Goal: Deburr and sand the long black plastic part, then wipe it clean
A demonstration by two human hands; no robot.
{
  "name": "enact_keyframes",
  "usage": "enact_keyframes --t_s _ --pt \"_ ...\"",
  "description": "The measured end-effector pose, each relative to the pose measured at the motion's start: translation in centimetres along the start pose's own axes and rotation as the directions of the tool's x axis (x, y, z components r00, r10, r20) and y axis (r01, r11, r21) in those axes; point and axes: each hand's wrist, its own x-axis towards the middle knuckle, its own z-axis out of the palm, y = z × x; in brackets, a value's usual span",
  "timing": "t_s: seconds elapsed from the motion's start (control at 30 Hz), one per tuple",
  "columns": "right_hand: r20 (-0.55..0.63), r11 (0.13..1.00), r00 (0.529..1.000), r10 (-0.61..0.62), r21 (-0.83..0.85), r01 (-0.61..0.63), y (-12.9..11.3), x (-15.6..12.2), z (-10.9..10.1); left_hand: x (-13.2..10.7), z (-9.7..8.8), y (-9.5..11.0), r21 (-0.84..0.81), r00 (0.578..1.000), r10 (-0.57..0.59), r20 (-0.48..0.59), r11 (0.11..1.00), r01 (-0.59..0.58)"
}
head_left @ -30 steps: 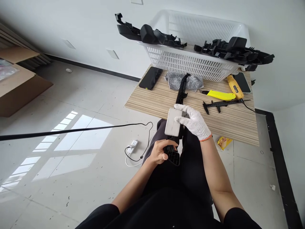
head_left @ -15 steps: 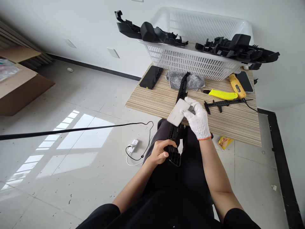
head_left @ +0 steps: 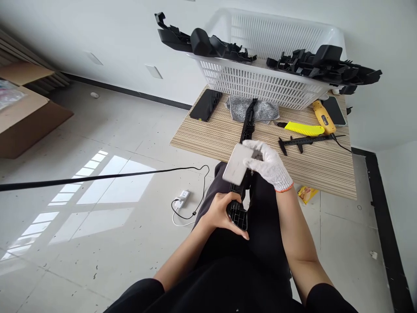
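Note:
A long black plastic part [head_left: 248, 124] reaches from my lap up across the table edge, its far end on a grey cloth [head_left: 239, 108]. Around its near end, my bare left hand [head_left: 224, 212] has its fingers on the ribbed plastic, thumb stretched out below. My right hand [head_left: 269, 164], in a white knitted glove with an orange cuff edge, pinches a flat off-white rectangular pad [head_left: 237, 165] by its right side. That pad hangs over the middle of the black part and hides a stretch of it; I cannot tell whether they touch.
Two more black plastic parts [head_left: 200, 42] lie across the rim of a white basket [head_left: 260, 80]. On the table [head_left: 195, 137] are a dark phone [head_left: 206, 105], a yellow cutter knife [head_left: 304, 129], black calipers [head_left: 302, 141] and a yellow corded tool [head_left: 325, 118]. A power strip [head_left: 183, 198] sits on the floor.
My right hand has brought the pad a little nearer and left, turning it more upright. My left thumb has opened out from the plastic part and now points down to the right.

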Motion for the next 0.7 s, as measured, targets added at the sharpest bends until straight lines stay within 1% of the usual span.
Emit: enact_keyframes --t_s 0.03,0.07,0.1,0.13,0.17,0.2,0.23,0.27,0.3,0.37,0.4,0.43,0.47,0.5,0.57,0.6,0.63,0.7 --pt "0.071 1.0 0.997 0.013 0.0 -0.013 -0.1 -0.1 0.0 0.1 0.1 0.2 0.02 1.0 0.012 0.007 1.0 -0.012" --pt "0.099 1.0 0.995 0.017 -0.006 -0.017 -0.1 -0.1 -0.1 0.2 0.2 0.3 0.042 1.0 0.022 0.011 0.999 -0.023" --pt "0.075 1.0 0.997 0.011 -0.018 -0.009 0.0 -0.2 -0.1 0.2 0.3 0.4 0.062 0.999 0.033 0.01 0.998 -0.034" --pt "0.006 0.999 1.0 -0.008 -0.036 0.008 0.0 -0.1 0.0 0.2 0.4 0.4 0.079 0.999 0.041 0.009 0.996 -0.041" --pt "-0.087 0.998 0.996 -0.034 -0.059 0.029 0.1 -0.1 0.0 0.1 0.5 0.4 0.093 0.999 0.046 0.01 0.995 -0.047" --pt "-0.172 0.995 0.983 -0.059 -0.084 0.045 0.2 0.0 0.0 0.1 0.6 0.4 0.107 0.999 0.049 0.014 0.993 -0.051" --pt "-0.227 0.993 0.971 -0.077 -0.102 0.055 0.3 0.1 0.0 -0.1 0.7 0.3 0.121 0.998 0.055 0.018 0.991 -0.056" --pt "-0.239 0.992 0.967 -0.084 -0.108 0.06 0.3 0.1 0.0 -0.2 0.8 0.3 0.138 0.998 0.063 0.022 0.988 -0.065" --pt "-0.21 0.993 0.975 -0.08 -0.101 0.059 0.3 0.1 0.0 -0.4 0.9 0.2 0.158 0.997 0.075 0.023 0.984 -0.078" --pt "-0.084 0.997 0.995 -0.048 -0.065 0.043 0.2 0.0 0.0 -0.7 1.1 0.1 0.211 0.994 0.109 0.019 0.971 -0.11" --pt "-0.041 0.998 0.998 -0.037 -0.053 0.035 0.1 -0.1 0.0 -0.9 1.2 0.0 0.237 0.993 0.119 0.022 0.964 -0.121" --pt "-0.037 0.998 0.999 -0.036 -0.05 0.034 0.0 -0.2 0.1 -1.1 1.3 -0.1 0.258 0.992 0.124 0.027 0.958 -0.127" --pt "-0.075 0.998 0.996 -0.043 -0.055 0.039 -0.1 -0.2 0.1 -1.2 1.3 -0.2 0.272 0.992 0.122 0.036 0.954 -0.127" --pt "-0.138 0.997 0.989 -0.056 -0.064 0.048 -0.2 -0.2 0.1 -1.4 1.3 -0.3 0.277 0.992 0.116 0.046 0.953 -0.124" --pt "-0.249 0.995 0.965 -0.082 -0.074 0.065 -0.3 -0.2 0.2 -1.5 1.2 -0.5 0.27 0.993 0.103 0.063 0.956 -0.116" --pt "-0.26 0.995 0.962 -0.085 -0.072 0.068 -0.3 -0.2 0.2 -1.5 1.1 -0.5 0.258 0.992 0.102 0.067 0.959 -0.116" --pt "-0.232 0.996 0.969 -0.079 -0.065 0.066 -0.3 -0.2 0.2 -1.5 1.0 -0.6 0.243 0.992 0.103 0.072 0.963 -0.118" --pt "-0.117 0.997 0.991 -0.068 -0.049 0.062 -0.3 -0.2 0.3 -1.2 0.6 -0.5 0.213 0.99 0.108 0.088 0.969 -0.125"
